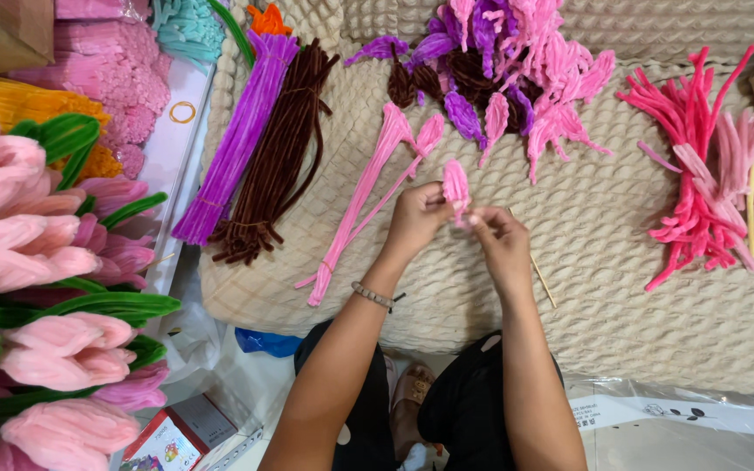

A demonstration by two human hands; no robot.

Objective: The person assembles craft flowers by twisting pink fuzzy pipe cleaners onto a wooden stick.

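Where hands (460,222) work, beige knitted blanket (621,288); white floor (259,375)

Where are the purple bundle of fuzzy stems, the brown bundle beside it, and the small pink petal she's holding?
purple bundle (236,144): head view, middle of its length.
brown bundle (279,148): head view, middle of the stems.
pink petal (455,186): head view, upper part above the fingers.

A cream waffle-textured blanket (656,331) covers the work surface under even, soft light, with a white board (167,157) along its left edge and clear plastic sheeting (682,436) below its near edge.
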